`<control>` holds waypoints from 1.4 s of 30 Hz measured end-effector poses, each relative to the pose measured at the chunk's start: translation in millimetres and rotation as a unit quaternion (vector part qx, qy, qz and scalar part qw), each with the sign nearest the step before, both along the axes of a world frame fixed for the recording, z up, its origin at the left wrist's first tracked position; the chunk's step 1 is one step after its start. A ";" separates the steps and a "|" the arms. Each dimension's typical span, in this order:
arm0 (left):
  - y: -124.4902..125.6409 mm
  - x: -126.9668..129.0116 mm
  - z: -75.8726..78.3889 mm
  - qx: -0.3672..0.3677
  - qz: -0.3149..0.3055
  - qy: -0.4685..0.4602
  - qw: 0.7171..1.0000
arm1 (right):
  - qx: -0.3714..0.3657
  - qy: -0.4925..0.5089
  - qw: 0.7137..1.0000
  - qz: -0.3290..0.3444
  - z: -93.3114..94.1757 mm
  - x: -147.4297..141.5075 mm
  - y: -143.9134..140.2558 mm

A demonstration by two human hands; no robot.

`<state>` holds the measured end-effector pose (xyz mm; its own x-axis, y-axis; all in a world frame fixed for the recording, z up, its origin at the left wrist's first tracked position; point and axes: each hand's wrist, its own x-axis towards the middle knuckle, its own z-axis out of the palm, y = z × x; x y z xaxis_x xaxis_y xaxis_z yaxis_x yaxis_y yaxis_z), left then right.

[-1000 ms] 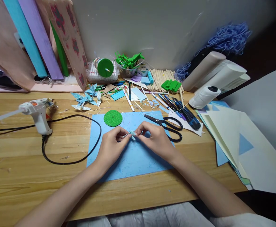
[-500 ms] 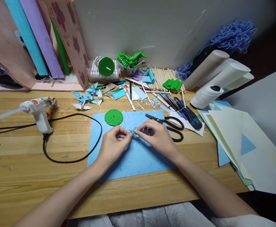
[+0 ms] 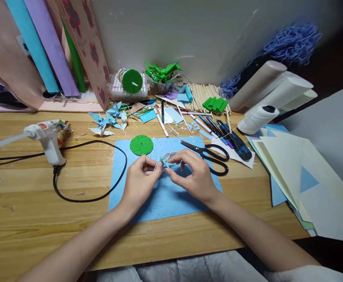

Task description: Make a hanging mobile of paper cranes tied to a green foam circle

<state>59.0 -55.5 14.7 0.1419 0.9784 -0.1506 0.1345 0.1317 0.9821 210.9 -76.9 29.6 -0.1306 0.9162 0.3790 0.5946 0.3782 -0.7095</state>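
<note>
Over the blue sheet, my left hand pinches a small light-blue folded paper crane between thumb and forefinger. My right hand meets it from the other side, thumb and forefinger at its edges. A thin pale strand runs by my left fingertips. Just behind the fingers shows a greyish patterned piece, partly hidden, that I cannot make out. A green disc with a small centre hole lies beyond my left hand. Black-handled scissors rest by my right hand, blades partly open.
A white glue gun stands at left, its black cord looping towards the sheet. Further back lie several blue paper cranes, markers, paper scraps and wooden sticks. A box cutter and a paper stack are on the right.
The paper crane has turned between my fingers. My right thumb and forefinger have spread a little and shifted on it, while my left hand keeps nearly the same place.
</note>
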 end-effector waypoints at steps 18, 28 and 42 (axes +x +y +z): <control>-7.9 3.2 1.1 0.031 -0.012 -0.019 0.999 | 0.020 -0.003 0.998 -0.052 -8.7 -6.5 -0.7; -7.7 0.4 -1.0 0.124 -0.044 0.077 0.988 | 0.006 -0.040 0.999 -0.028 -6.0 -3.6 2.8; -4.9 0.3 -6.7 0.154 -0.090 0.145 0.973 | -0.033 -0.077 0.996 -0.009 -13.2 1.1 7.6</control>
<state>59.3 -60.4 7.9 0.3095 0.9470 0.0865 0.4053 -0.2136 0.8889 212.0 -69.3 16.4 -0.1669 0.9412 0.2938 0.7049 0.3222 -0.6319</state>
